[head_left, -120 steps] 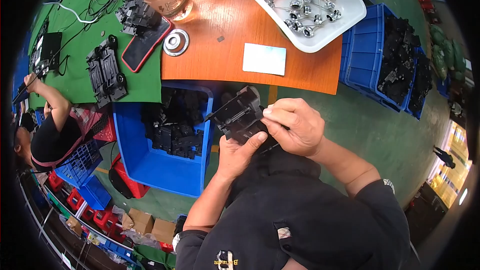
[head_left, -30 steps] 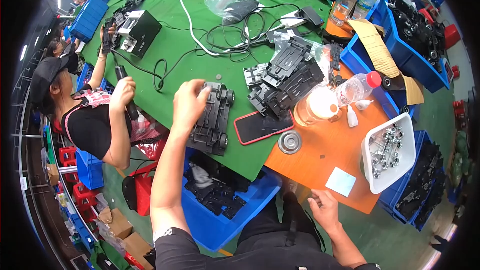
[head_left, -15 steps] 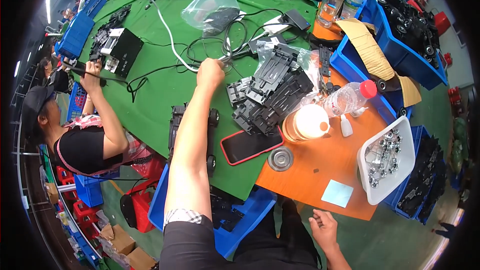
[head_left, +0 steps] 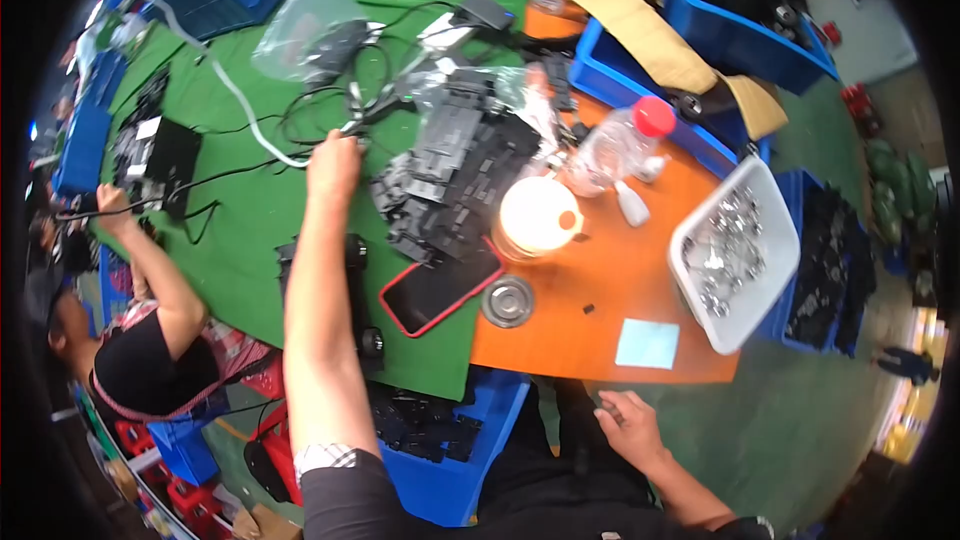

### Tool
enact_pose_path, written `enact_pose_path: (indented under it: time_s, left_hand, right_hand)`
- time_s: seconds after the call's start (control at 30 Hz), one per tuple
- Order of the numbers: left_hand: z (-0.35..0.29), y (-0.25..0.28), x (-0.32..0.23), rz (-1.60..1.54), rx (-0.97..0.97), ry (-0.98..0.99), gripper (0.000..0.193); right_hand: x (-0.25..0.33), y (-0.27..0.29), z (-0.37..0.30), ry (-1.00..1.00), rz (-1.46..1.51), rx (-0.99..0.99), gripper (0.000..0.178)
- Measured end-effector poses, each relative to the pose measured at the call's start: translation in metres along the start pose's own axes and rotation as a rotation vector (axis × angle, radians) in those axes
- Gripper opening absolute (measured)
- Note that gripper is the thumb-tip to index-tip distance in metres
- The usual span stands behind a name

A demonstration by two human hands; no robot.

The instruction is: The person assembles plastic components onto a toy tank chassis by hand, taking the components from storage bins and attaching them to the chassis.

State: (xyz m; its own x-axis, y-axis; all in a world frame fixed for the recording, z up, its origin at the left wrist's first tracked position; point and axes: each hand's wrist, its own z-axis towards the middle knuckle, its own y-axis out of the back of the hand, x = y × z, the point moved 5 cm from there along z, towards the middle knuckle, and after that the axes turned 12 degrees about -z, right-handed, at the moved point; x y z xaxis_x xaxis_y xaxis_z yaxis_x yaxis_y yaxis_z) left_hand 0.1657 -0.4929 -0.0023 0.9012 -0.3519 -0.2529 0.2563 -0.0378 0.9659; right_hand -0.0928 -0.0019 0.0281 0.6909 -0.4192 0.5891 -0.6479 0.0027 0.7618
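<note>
My left hand (head_left: 333, 168) reaches across the green cloth, its fingers closed at the edge of a tangle of black and white cables (head_left: 375, 105). What sits in those fingers is hidden. Beneath my left forearm lies a black toy car chassis (head_left: 358, 302) with wheels, partly covered by the arm. A pile of black plastic chassis parts (head_left: 455, 160) is to the right of this hand, with a red-edged phone (head_left: 440, 290) in front of it. My right hand (head_left: 632, 430) hovers off the table's near edge, empty, fingers loosely bent and apart, below a pale blue paper square (head_left: 646, 343).
A bright-topped container (head_left: 540, 218), a red-capped bottle (head_left: 610, 155) and a round metal lid (head_left: 508, 301) stand on the orange tabletop. A white tray (head_left: 685, 265) holds shiny metal parts. Blue bins (head_left: 750, 30) line the right. At left, a person (head_left: 150, 360) handles a black cable.
The whole scene has shifted left and up in the picture as the view turned. My left hand stays by the cables. The fingers of my right hand have spread a little.
</note>
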Motion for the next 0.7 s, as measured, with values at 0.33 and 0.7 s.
enact_pose_path:
  time_s: [0.33,0.7]
  left_hand:
    - [0.002,0.007,0.001,0.170,-0.118,-0.094,0.018]
    - [-0.220,0.083,-0.171,-0.764,-0.305,-0.390,0.014]
  right_hand:
    - [0.008,0.012,-0.004,0.009,0.024,-0.028,0.026]
    - [0.017,0.006,0.005,-0.363,0.799,0.350,0.026]
